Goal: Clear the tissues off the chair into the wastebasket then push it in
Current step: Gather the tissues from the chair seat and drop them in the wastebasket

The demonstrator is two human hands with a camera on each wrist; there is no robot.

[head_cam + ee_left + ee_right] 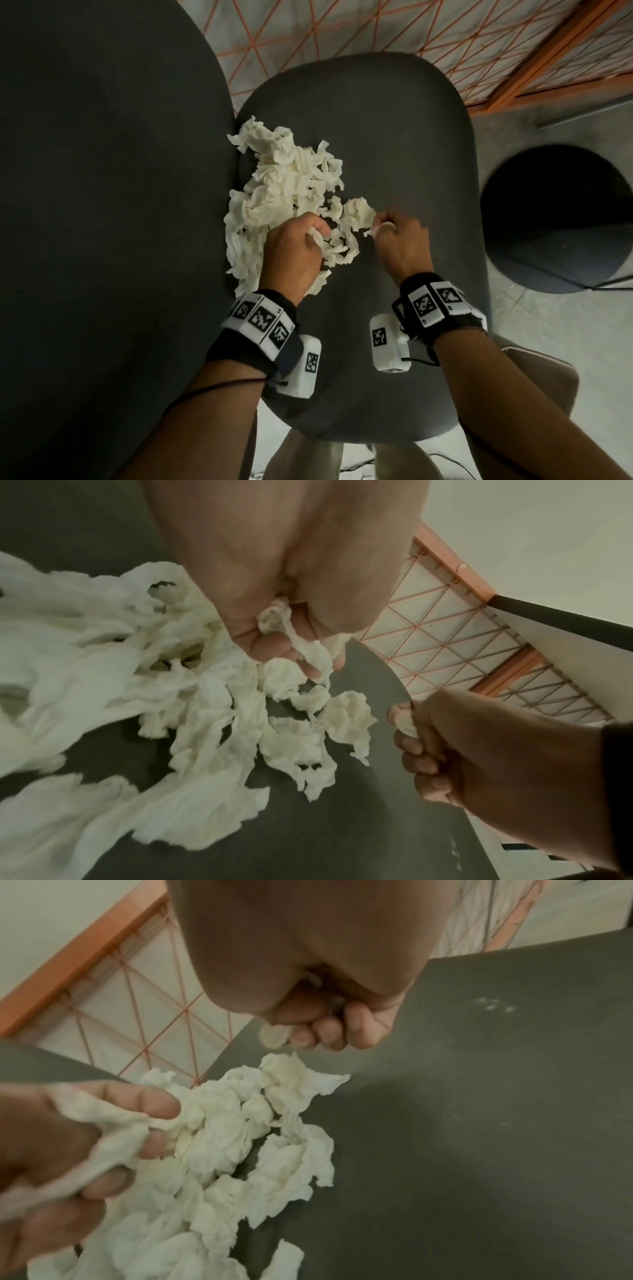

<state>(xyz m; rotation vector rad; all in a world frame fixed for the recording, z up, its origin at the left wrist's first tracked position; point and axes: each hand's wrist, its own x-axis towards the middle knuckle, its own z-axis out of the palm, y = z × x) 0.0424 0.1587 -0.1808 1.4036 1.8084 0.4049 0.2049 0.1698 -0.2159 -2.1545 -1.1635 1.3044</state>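
A heap of crumpled white tissues (284,192) (192,710) (240,1137) lies on the left half of the dark grey chair seat (394,164), against the backrest. My left hand (301,246) (291,642) sits at the heap's near edge with its fingers curled round a strip of tissue. My right hand (397,236) (322,1026) is just right of the heap, fingers curled, pinching a small scrap of tissue (380,228) (274,1037). The round dark wastebasket (555,219) stands on the floor to the right of the chair.
The chair's dark backrest (102,205) fills the left side of the head view. An orange wire-grid rack (376,31) stands on the floor beyond the seat. The right half of the seat (479,1123) holds only a few tiny white crumbs (493,1007).
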